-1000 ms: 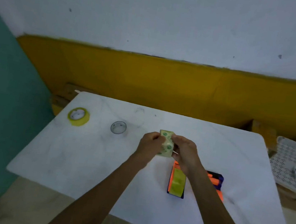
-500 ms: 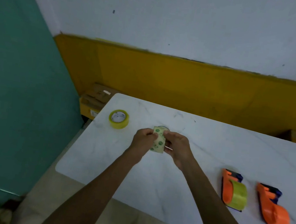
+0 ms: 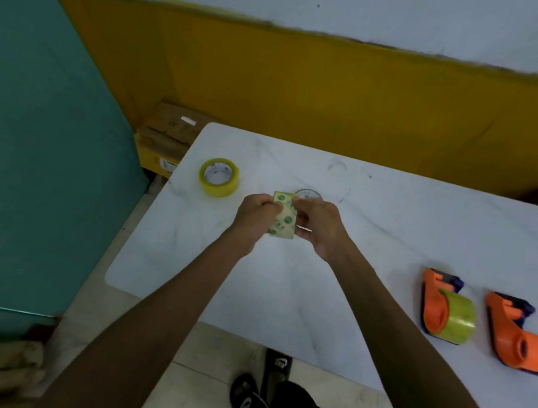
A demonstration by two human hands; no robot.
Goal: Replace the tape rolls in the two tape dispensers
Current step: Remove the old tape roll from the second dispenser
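Both hands over the white marble-look table, near its far left part: left hand and right hand pinch one pale yellow-green printed tape roll between them, fingers closed on its sides, roll held on edge with its flat face toward the camera, tilted slightly, lifted off the table top. Behind it, one small clear empty tape core lies flat on the table, partly hidden by the hands. One yellow tape roll with white core lies flat near the far left corner, hole up. Two orange plastic tape dispensers with dark blue parts at the right side near the front edge, long axes running front to back, side by side, apart: left dispenser carries a yellow-green roll; right dispenser has a bare orange hub.
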